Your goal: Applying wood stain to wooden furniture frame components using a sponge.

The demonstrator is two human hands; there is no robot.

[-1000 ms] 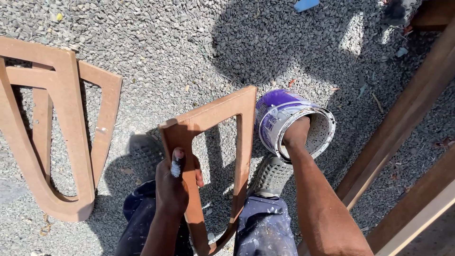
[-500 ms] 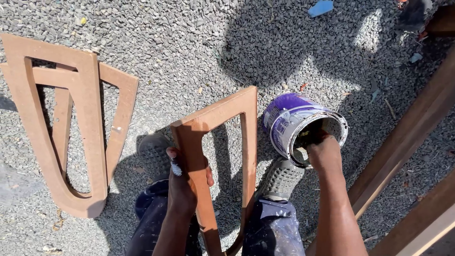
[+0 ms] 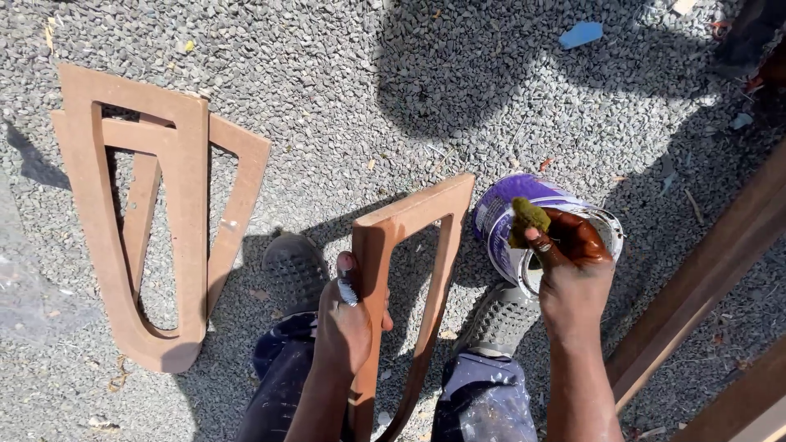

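My left hand (image 3: 348,323) grips the upright wooden frame (image 3: 409,278); my right hand (image 3: 573,262) pinches a stain-soaked sponge (image 3: 528,219) over the paint can (image 3: 508,221). Next, I reckon, comes careful wiping along the frame's edge.

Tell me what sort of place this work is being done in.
Probably an outdoor yard used for woodwork finishing: sunlit gravel ground, cut wooden frames laid on it, and an open tin of brown stain beside the right hand holding a sponge.

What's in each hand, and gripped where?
Left hand: wooden frame, grip around one side rail. Right hand: stain-soaked sponge, pinched in fingertips over the can.
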